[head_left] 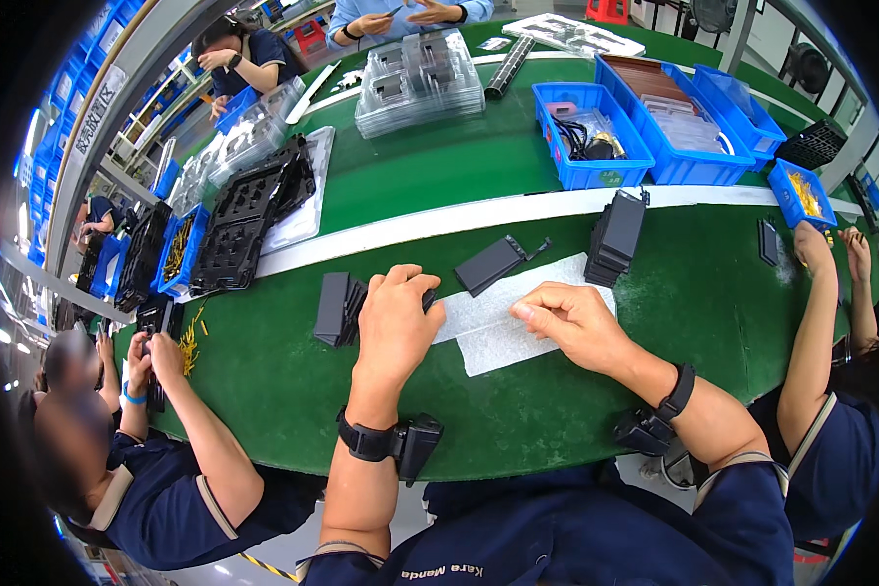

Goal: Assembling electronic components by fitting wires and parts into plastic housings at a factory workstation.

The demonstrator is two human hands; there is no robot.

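Observation:
My left hand (397, 317) is curled down next to a leaning stack of black rectangular cases (333, 308). A dark edge of a black case (428, 299) shows between its thumb and index finger; the rest is covered by the hand. My right hand (574, 327) hovers over a white cloth-like sheet (493, 352), thumb and index finger pinched together. What they pinch, if anything, is too small to make out. Beyond the sheet lies a single black case (489, 266) with a small tab at one end. A taller stack of black cases (617, 234) stands at the sheet's right end.
Blue bins (606, 176) with cables and panels stand at the far right. Black moulded trays (249, 220) and clear plastic trays (420, 83) sit farther back. Co-workers' hands work at the left, beside yellow pieces (193, 342), and at the right by a small blue bin (801, 195).

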